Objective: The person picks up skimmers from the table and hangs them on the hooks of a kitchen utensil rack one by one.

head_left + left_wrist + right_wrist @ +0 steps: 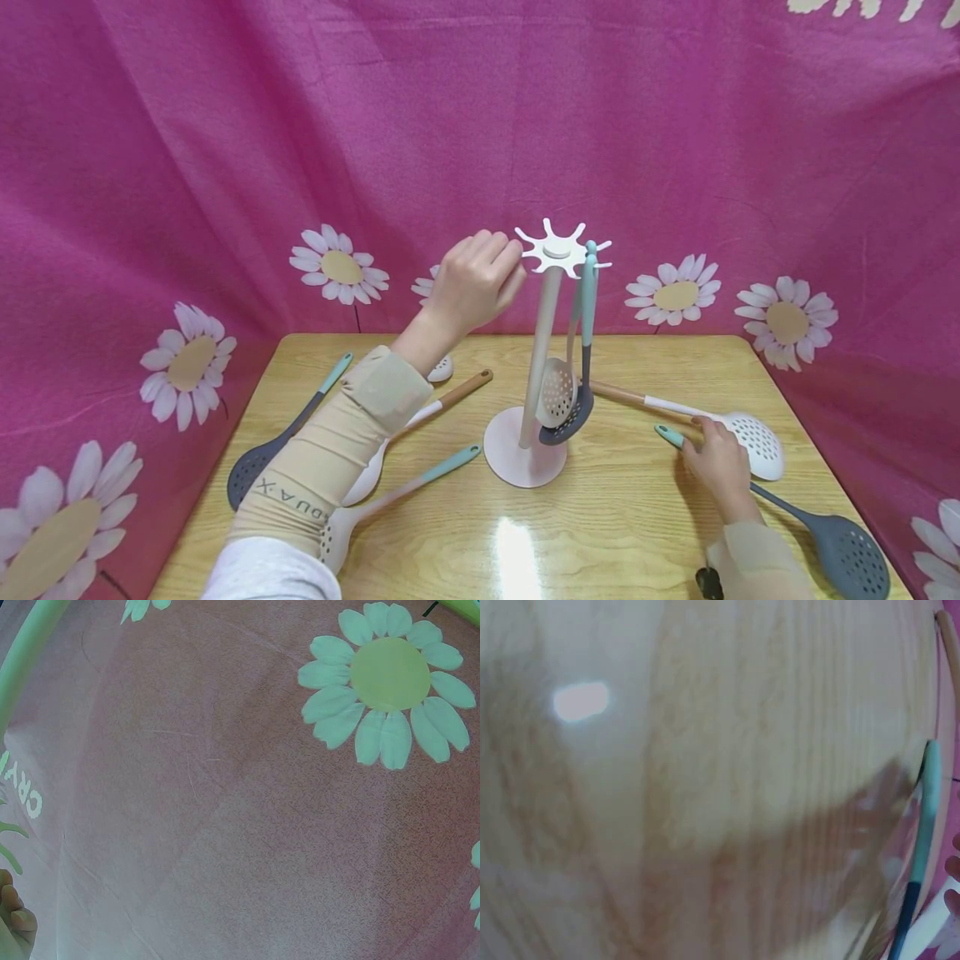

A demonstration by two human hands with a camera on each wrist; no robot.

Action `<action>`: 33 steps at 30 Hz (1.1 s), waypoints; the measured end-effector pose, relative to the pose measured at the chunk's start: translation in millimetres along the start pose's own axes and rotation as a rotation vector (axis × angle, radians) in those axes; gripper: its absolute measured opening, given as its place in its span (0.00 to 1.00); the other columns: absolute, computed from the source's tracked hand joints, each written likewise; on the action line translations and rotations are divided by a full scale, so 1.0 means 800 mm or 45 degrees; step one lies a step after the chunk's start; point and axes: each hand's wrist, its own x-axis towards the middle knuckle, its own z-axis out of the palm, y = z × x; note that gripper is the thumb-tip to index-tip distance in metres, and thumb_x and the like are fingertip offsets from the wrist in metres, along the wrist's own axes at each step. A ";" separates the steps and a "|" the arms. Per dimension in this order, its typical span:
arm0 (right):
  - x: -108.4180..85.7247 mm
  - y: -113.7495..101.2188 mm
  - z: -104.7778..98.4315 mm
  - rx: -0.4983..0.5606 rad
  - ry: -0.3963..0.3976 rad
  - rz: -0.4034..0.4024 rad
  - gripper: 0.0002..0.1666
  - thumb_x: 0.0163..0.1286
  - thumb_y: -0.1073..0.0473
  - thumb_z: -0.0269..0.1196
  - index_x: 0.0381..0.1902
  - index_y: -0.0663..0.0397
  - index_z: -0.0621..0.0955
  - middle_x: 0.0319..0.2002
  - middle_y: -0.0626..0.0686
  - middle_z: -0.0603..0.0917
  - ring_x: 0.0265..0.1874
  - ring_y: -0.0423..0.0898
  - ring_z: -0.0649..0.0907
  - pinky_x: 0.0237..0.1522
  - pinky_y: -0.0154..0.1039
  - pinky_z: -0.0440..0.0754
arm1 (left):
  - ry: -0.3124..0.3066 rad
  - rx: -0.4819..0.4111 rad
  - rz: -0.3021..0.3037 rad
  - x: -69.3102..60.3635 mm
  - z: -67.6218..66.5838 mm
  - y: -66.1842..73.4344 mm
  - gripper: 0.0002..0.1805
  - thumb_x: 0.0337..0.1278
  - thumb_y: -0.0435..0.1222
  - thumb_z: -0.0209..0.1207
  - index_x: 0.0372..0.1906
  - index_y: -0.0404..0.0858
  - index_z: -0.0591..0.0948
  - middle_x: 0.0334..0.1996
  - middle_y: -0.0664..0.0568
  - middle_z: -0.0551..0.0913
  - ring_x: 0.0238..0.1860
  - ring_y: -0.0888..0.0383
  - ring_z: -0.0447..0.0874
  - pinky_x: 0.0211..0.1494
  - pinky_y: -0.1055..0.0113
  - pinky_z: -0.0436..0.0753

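Beside the white star-shaped top of a utensil stand (542, 333), my left hand (483, 275) has curled fingers and grips one prong at its left. A pale slotted spoon (558, 392) and a dark slotted spoon (576, 423) with a mint handle hang from the stand's right side. My right hand (716, 462) is over the mint handle (670, 435) of a dark slotted turner (851, 550) on the table. In the right wrist view, fingers (952, 881) are at the right edge, beside the mint handle (928, 802) with a small gap.
Behind my right hand lies a white skimmer (756, 446) with a wooden handle. On the left are a dark turner (258, 467), a wooden-handled white utensil (431, 408), a pale slotted utensil (382, 500) and a small white piece (441, 368). Pink flowered cloth (450, 125) surrounds the wooden table (615, 517).
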 end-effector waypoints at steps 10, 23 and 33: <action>-0.010 0.022 0.010 -0.031 -0.177 0.018 0.30 0.54 0.57 0.61 0.52 0.70 0.70 0.45 0.71 0.74 0.41 0.68 0.74 0.37 0.61 0.70 | 0.011 0.006 0.000 -0.001 0.001 -0.001 0.04 0.47 0.28 0.51 0.22 0.33 0.73 0.16 0.49 0.68 0.18 0.54 0.65 0.19 0.68 0.65; -0.012 0.031 0.017 -0.069 -0.226 0.015 0.23 0.56 0.64 0.58 0.49 0.72 0.72 0.42 0.72 0.73 0.39 0.69 0.75 0.33 0.60 0.73 | -0.003 0.008 -0.011 0.000 0.000 0.000 0.04 0.47 0.29 0.51 0.22 0.33 0.73 0.16 0.49 0.69 0.19 0.54 0.65 0.20 0.67 0.66; -0.014 0.029 0.016 -0.078 -0.192 -0.017 0.19 0.56 0.68 0.59 0.46 0.70 0.74 0.38 0.69 0.75 0.34 0.66 0.76 0.28 0.58 0.75 | -0.005 0.006 -0.009 0.000 0.000 0.001 0.04 0.48 0.29 0.51 0.23 0.33 0.74 0.17 0.49 0.69 0.19 0.54 0.65 0.20 0.67 0.67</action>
